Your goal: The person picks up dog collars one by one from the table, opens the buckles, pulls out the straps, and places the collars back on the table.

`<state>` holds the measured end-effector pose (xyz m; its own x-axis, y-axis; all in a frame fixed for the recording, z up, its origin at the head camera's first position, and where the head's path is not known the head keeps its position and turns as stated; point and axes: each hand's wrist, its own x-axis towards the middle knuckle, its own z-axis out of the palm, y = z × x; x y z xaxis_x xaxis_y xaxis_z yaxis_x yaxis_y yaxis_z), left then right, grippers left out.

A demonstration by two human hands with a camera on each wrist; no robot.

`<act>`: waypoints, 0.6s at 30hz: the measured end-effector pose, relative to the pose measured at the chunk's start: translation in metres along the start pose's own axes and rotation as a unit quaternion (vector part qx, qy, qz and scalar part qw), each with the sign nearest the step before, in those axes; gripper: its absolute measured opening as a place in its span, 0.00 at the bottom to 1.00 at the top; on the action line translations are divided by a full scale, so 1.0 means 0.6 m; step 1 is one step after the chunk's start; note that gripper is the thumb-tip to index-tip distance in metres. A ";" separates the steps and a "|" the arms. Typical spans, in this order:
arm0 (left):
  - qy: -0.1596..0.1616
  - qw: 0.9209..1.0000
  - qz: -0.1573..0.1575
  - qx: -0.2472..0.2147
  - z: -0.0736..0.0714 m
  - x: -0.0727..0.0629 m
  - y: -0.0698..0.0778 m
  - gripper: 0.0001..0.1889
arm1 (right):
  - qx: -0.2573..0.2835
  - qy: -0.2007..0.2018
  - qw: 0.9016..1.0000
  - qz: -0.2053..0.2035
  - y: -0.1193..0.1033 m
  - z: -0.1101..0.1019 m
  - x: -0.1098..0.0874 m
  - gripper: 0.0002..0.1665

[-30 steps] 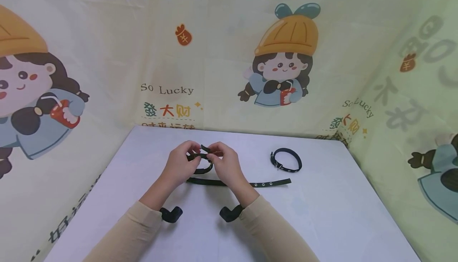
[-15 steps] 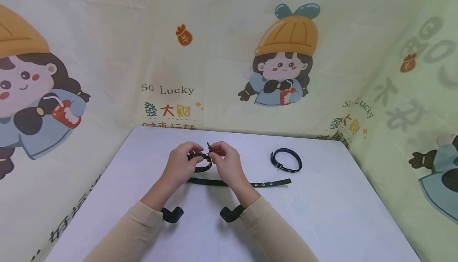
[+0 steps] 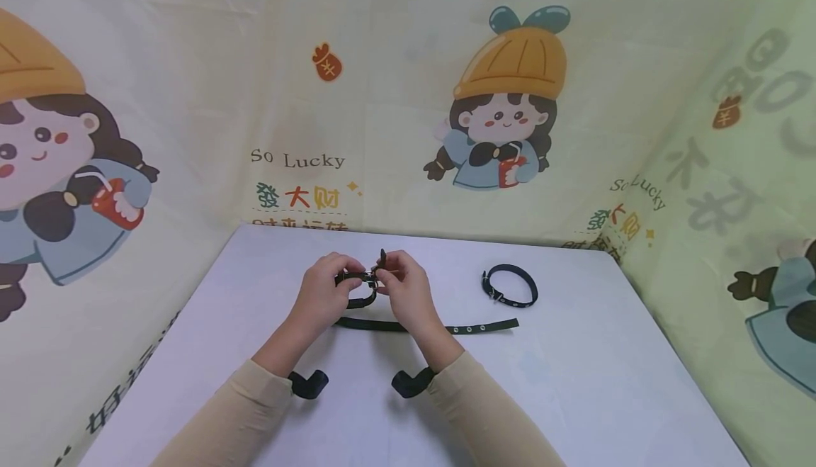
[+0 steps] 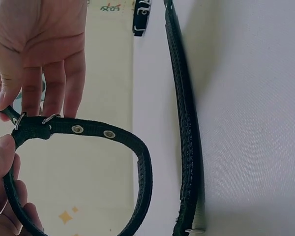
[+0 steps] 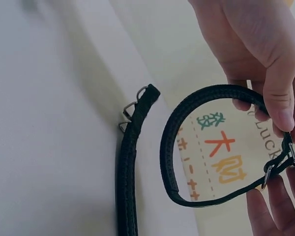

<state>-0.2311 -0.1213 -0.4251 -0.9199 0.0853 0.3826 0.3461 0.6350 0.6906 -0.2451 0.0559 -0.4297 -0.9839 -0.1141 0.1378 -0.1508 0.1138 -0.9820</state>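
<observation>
Over the table (image 3: pixel 593 375), a black loop (image 3: pixel 362 303) points its tip (image 3: pixel 382 257) up, pinched by the inward-turned left hand (image 3: pixel 324 288) and right hand (image 3: pixel 406 290).

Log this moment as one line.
left fingers: grip looped black eyeleted strap; right fingers: pinch its end; straight black strap: on white table; ring-shaped black buckled strap: same table, right

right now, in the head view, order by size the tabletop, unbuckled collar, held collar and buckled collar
1. Tabletop
2. Unbuckled collar
Unsure: held collar versus buckled collar; the former is partly hidden
</observation>
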 end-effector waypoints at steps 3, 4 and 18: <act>0.001 1.000 0.002 -0.001 0.001 0.000 0.001 0.11 | 0.001 0.004 1.000 -0.003 0.000 0.000 -0.001 0.09; 0.001 1.000 0.002 -0.002 0.001 0.000 0.001 0.11 | 0.003 0.006 1.000 -0.004 0.000 0.000 -0.001 0.09; -0.006 1.000 0.003 0.008 -0.001 0.001 0.000 0.12 | 0.008 0.010 1.000 -0.016 -0.005 -0.002 -0.003 0.09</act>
<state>-0.2315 -0.1216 -0.4247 -0.9200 0.0987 0.3793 0.3490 0.6466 0.6783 -0.2431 0.0571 -0.4266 -0.9802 -0.0987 0.1717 -0.1810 0.0937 -0.9790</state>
